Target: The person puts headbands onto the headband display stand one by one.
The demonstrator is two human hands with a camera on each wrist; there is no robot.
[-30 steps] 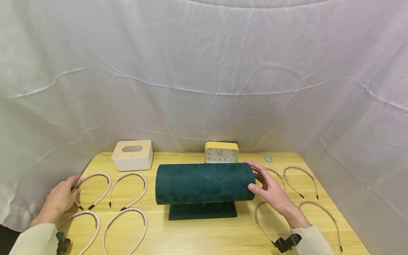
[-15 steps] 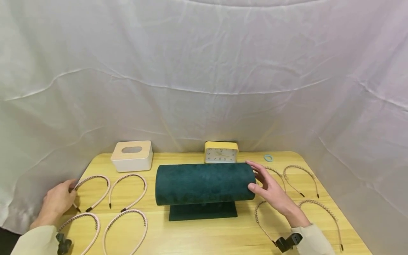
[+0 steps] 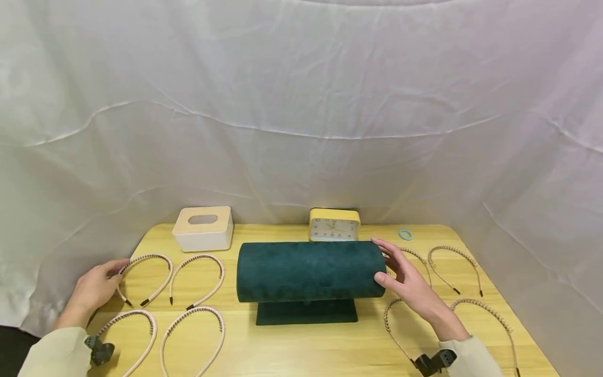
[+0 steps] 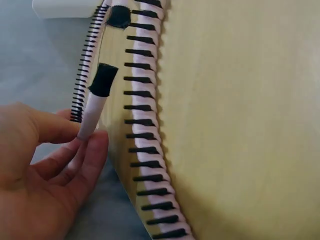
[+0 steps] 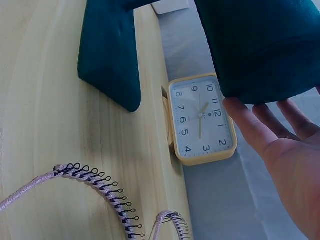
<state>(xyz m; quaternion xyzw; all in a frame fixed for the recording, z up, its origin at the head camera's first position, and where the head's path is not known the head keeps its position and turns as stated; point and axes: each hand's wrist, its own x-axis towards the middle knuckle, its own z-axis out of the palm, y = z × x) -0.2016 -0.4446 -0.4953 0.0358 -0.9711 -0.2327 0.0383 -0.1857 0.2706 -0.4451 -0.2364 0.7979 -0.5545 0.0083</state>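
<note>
The left hand (image 3: 97, 285) pinches the far-left headband (image 3: 159, 256) on the tabletop (image 3: 348, 351), which dragging right could tangle with the next headband (image 3: 203, 256), while the right hand (image 3: 409, 283) touches the green stand's (image 3: 311, 270) right end, which a careless push might shift.

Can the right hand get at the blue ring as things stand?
Likely yes. The blue ring lies uncovered on the table beyond the right hand, and nothing seems to block the way. The hand is on the end of the green roll, so it would have to leave that first.
</note>
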